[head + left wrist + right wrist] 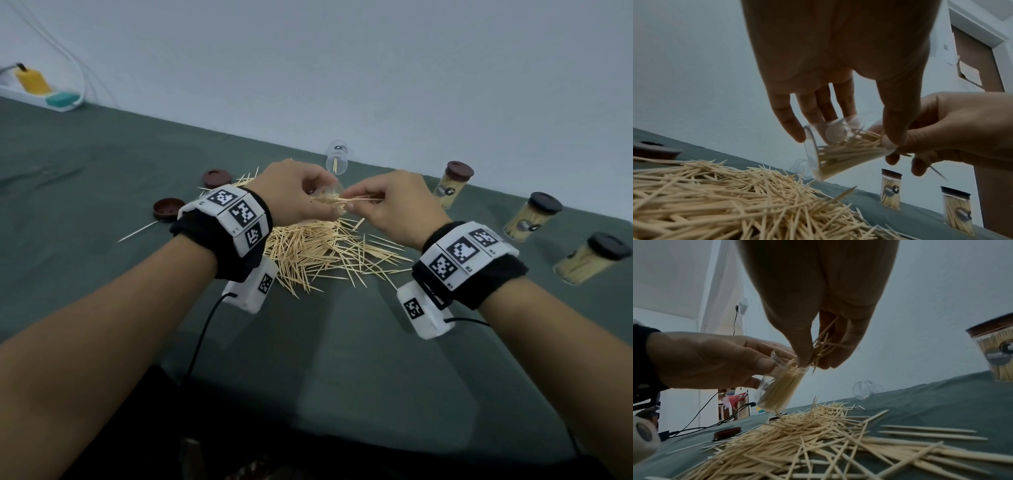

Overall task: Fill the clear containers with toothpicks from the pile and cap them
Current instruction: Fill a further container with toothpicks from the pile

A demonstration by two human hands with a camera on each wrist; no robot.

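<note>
Both forearms reach in from 6 o'clock, wrist bands on. Above the toothpick pile [329, 246] at centre, the left hand [294, 195] grips a tilted clear container [840, 151], partly filled, fingers and thumb curled round it. At its mouth the right hand [394, 205] pinches a bundle of toothpicks [824, 344]. An empty container [337, 159] stands at 12 o'clock, three capped full containers [452, 186] at 2 to 3 o'clock, two loose brown caps [217, 178] at 10 o'clock on the green table [102, 178].
</note>
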